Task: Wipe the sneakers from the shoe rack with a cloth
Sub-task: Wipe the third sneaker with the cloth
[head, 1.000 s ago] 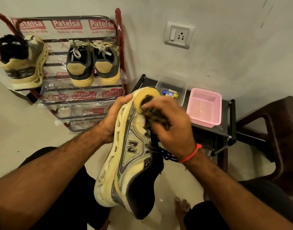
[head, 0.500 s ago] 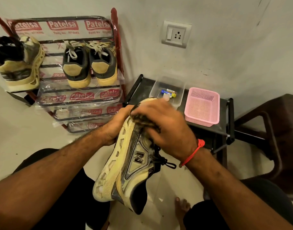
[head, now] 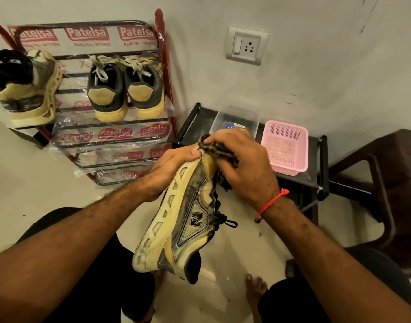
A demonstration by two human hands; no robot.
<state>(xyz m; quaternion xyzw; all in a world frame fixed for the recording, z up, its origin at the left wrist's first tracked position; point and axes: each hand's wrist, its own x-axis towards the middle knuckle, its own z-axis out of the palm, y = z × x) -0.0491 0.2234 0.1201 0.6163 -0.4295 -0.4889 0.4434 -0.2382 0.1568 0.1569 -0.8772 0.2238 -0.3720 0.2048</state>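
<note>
Left hand [head: 174, 171] grips the yellow sneaker [head: 181, 220] by its sole near the toe, right hand [head: 244, 166] clutches a dark cloth [head: 213, 149] pressed on the toe, between both hands

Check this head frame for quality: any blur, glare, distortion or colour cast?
Head view: warm, dim yellowish light throughout. Wide-angle bending shows in the curved shoe rack and stretched forearms. The sneaker and right hand holding the cloth are fairly sharp; the rack's left edge looks slightly smeared. Glare on the rack's plastic wrap; soft shadows only.
</note>
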